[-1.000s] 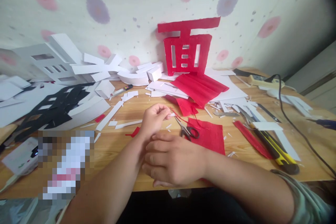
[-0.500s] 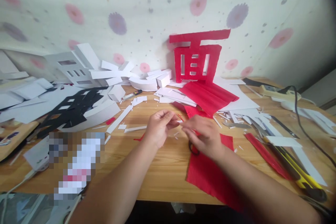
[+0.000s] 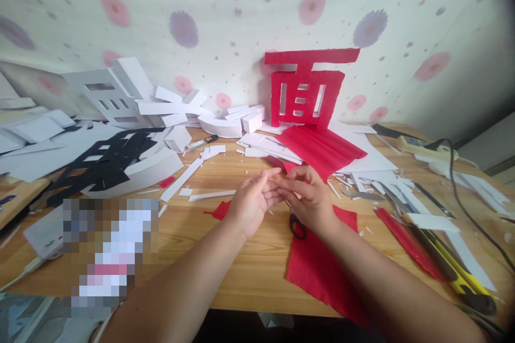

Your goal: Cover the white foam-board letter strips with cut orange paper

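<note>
My left hand [image 3: 254, 201] is turned palm up over the middle of the table, its fingers stretched out. The fingertips of my right hand [image 3: 311, 198] are bent together against the left fingers; anything pinched there is too small or hidden to make out. Under the right hand lies a pair of scissors with a black handle [image 3: 298, 226], partly covered. A red crepe paper sheet [image 3: 317, 273] spreads below my right forearm. Left of my left wrist is a small red paper scrap [image 3: 222, 210]. Behind the hands, a red paper-covered cut-out character [image 3: 308, 61] stands upright against the curtain.
Another red sheet [image 3: 322, 147] lies before the character. White foam pieces [image 3: 219, 127] and a black cut-out [image 3: 116, 155] fill the back left. At right are a yellow-black utility knife [image 3: 454, 265], a folded red strip [image 3: 406, 241], white scraps and a power strip [image 3: 422, 144] with its cable.
My left hand has opened with its palm up, and my right fingers have come against it. The small red scrap beside my left wrist shows more now. The view has shifted slightly.
</note>
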A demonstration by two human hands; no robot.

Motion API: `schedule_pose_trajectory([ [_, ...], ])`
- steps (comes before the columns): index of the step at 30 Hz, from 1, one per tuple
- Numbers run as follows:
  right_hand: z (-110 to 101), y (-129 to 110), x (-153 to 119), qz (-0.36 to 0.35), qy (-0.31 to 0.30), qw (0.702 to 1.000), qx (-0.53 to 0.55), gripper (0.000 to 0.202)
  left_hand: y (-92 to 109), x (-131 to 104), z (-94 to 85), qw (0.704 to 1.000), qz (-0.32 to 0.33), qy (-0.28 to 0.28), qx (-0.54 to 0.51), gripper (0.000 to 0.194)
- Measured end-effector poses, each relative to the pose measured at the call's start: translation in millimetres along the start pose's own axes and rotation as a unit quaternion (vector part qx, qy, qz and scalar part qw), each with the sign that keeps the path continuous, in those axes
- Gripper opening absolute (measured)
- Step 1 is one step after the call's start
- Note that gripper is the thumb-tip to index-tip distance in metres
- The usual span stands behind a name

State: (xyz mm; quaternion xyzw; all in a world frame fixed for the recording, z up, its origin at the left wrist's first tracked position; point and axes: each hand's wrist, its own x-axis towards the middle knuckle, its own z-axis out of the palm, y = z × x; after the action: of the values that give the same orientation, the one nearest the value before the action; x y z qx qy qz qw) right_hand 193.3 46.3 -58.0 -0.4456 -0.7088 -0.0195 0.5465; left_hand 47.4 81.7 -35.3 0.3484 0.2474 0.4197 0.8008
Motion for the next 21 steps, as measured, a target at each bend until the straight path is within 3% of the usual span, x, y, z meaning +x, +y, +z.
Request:
schedule_pose_trajectory([
  [5,-9.3,0.5,7.5,-0.036,-0.007,0.996,-0.085,0.015,4.8,-0.8,0.8,0.999,-0.035,-0.021,-0.024,0.041],
  [12,-21.6,3.5,13.7,-0.037,-0.095,0.994,-0.035,0.014,6.2,0.9,-4.3,0.999,-0.007,-0.04,-0.015,0.05],
  [16,-19.0,2.4,12.1,-0.044,-0.097,0.994,-0.003,0.013,5.5,0.6,-3.6,0.997,-0.011,-0.071,-0.02,0.057],
  [18,-17.7,3.0,11.6,-0.013,-0.082,0.996,0.022,0.01,5.9,0.4,-2.6,0.997,-0.019,-0.068,-0.02,0.057],
  [21,-20.1,9.2,12.7,0.094,-0.04,0.992,0.078,0.011,9.3,1.8,-3.5,0.999,-0.014,-0.029,0.016,0.055],
])
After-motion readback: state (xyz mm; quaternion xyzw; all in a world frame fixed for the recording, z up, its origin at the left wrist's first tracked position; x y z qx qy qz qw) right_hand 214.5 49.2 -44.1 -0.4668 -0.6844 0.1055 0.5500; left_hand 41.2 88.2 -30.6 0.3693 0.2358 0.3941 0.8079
